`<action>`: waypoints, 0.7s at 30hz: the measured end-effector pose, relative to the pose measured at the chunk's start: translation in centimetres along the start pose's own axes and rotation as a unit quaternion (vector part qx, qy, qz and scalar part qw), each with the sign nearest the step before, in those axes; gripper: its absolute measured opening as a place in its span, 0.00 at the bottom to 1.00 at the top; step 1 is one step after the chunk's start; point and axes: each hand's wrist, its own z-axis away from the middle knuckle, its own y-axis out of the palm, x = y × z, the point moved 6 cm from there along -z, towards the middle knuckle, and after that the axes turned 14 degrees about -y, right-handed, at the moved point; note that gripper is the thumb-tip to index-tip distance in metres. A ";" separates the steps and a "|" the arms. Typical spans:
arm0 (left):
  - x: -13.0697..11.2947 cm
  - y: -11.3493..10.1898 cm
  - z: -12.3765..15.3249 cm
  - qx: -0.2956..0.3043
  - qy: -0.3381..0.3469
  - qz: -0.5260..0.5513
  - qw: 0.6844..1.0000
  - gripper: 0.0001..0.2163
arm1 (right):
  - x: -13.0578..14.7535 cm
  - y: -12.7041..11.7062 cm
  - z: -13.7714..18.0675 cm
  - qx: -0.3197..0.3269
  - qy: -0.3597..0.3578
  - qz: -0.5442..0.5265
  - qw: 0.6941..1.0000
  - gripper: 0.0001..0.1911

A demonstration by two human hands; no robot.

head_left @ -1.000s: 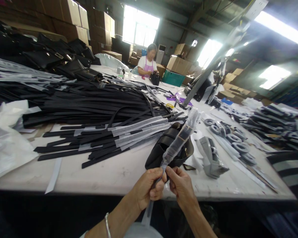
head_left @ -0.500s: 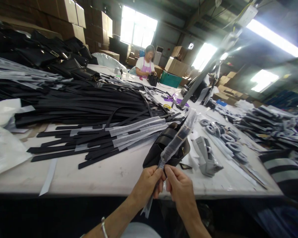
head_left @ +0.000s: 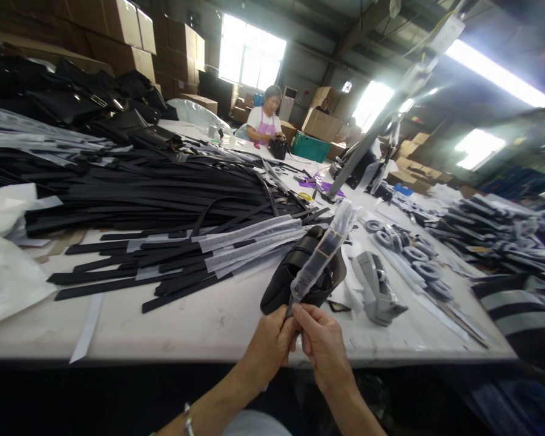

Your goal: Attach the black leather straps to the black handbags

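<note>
Both of my hands meet at the table's near edge and pinch the lower end of a black strap in a clear plastic sleeve (head_left: 321, 254). My left hand (head_left: 270, 341) is closed round the strap, and my right hand (head_left: 320, 340) grips it from the right side. The sleeved strap rises up and to the right, ending near a brass-coloured buckle. Behind it a black handbag (head_left: 285, 280) lies on the white table (head_left: 218, 321).
A big heap of black straps (head_left: 140, 194), some sleeved, covers the left. Grey tape dispenser (head_left: 378, 290) and tape rolls (head_left: 409, 248) lie right of the bag. White plastic bags (head_left: 4, 266) sit far left. A person in a purple apron (head_left: 266, 121) works at the far end, by cardboard boxes (head_left: 131, 24).
My hands have slid up along the sleeved strap, so less of it hangs below them. The view has shifted slightly.
</note>
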 end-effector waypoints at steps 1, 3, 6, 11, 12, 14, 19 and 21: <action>0.0 0.0 0.1 -0.004 0.006 -0.004 1.000 0.18 | -0.1 0.0 0.0 -0.004 0.002 -0.006 1.000 0.24; 0.4 0.0 0.2 0.009 0.008 0.000 1.000 0.18 | -0.2 0.0 0.2 -0.007 0.013 -0.024 1.000 0.24; 1.8 0.4 0.3 0.092 -0.020 0.047 0.994 0.20 | 0.0 -0.1 0.7 -0.006 0.029 -0.034 0.999 0.24; 2.9 0.6 0.7 0.171 -0.056 0.089 0.980 0.21 | 1.0 0.4 0.8 0.026 -0.006 0.078 0.997 0.24; 2.8 0.5 0.8 0.179 -0.062 0.090 0.978 0.21 | 1.0 0.7 0.8 0.028 -0.010 0.082 0.996 0.25; 2.5 0.6 0.9 0.195 -0.076 0.098 0.973 0.21 | 1.0 1.1 0.6 0.031 -0.004 0.049 0.998 0.24; 2.9 0.7 1.1 0.207 -0.081 0.119 0.968 0.21 | 0.2 1.9 -0.2 0.025 0.020 -0.103 0.994 0.21; 4.0 1.0 1.7 0.229 -0.087 0.103 0.964 0.22 | -0.3 2.1 -0.5 0.014 0.035 -0.140 0.989 0.22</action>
